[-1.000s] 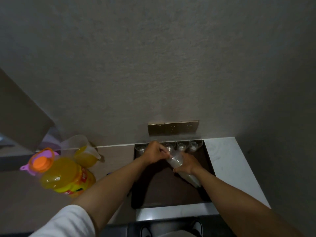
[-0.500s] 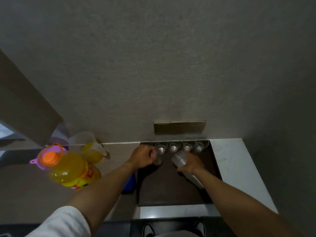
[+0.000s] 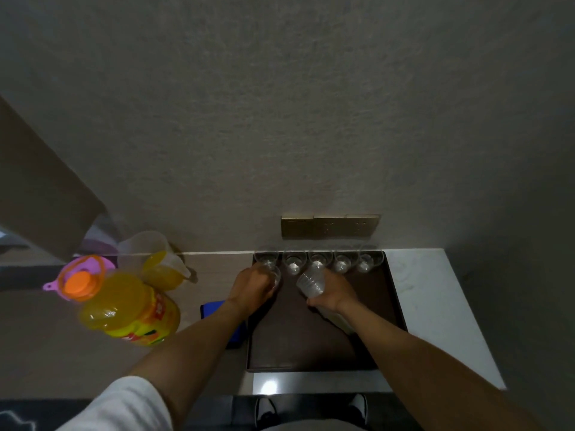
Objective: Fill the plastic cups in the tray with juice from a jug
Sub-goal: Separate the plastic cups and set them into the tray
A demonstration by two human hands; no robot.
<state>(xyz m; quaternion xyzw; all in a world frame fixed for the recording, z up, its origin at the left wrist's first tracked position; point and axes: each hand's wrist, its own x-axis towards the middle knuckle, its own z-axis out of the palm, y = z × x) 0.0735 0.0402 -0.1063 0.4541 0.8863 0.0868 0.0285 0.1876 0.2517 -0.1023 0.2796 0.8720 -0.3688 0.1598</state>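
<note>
Now our left hand (image 3: 253,283) pinches a single cup (image 3: 275,275) onto the tray (image 3: 314,343), right hand (image 3: 334,293) grips the tilted cup stack (image 3: 311,283) (light cups tip easily); the jug (image 3: 161,262) waits left.

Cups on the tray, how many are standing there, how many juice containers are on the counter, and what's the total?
Clear cups standing along the tray's far edge: 5
Cup in the left hand's grip: 1
Cup stack in the right hand's grip: 1
Juice containers: 2, the bottle and the jug
Total: 9
</note>
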